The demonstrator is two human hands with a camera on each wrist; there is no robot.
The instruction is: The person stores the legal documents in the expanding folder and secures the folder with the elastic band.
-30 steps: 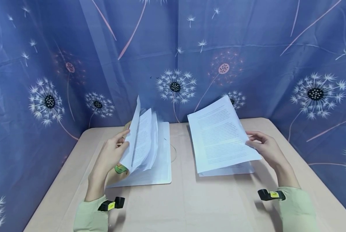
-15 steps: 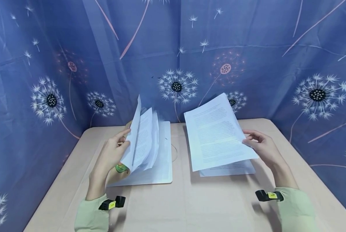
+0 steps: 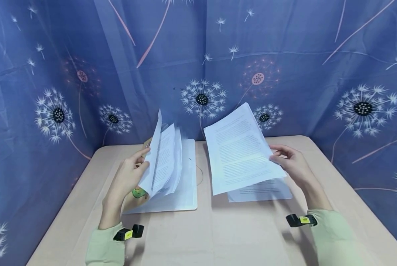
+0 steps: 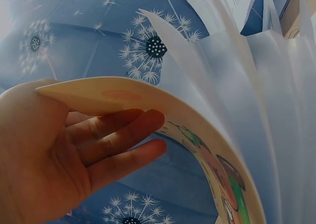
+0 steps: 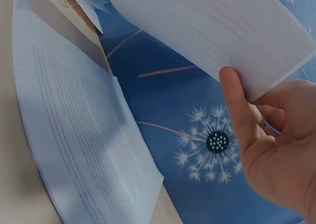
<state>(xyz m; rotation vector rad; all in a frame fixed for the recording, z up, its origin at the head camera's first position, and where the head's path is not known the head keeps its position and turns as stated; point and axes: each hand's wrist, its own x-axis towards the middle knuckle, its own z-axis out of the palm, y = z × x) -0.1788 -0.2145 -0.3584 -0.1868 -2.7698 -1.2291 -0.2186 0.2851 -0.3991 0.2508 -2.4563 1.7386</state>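
On the left of the table, a folder [image 3: 186,192] stands part open, with several pocket leaves fanned inside. My left hand [image 3: 125,179] pinches the edge of its raised cover [image 4: 98,95], thumb inside and fingers against the outer face, which carries a cartoon print. Over on the right, my right hand [image 3: 293,166] pinches the right edge of a few printed sheets [image 3: 239,151]. They hang tilted in the air, their lower left corner toward the folder. Under them, more printed paper [image 5: 89,120] lies on the table, partly hidden in the head view.
A thin elastic loop [image 3: 199,175] sticks out from the folder's right side onto the pale table [image 3: 211,236]. Blue dandelion-patterned curtain [image 3: 165,37] encloses the table at the back and both sides. Each wrist wears a small black camera [image 3: 293,220].
My right hand has moved left with the lifted sheets, uncovering more of the paper beneath. The left hand and the folder cover have stayed nearly still.
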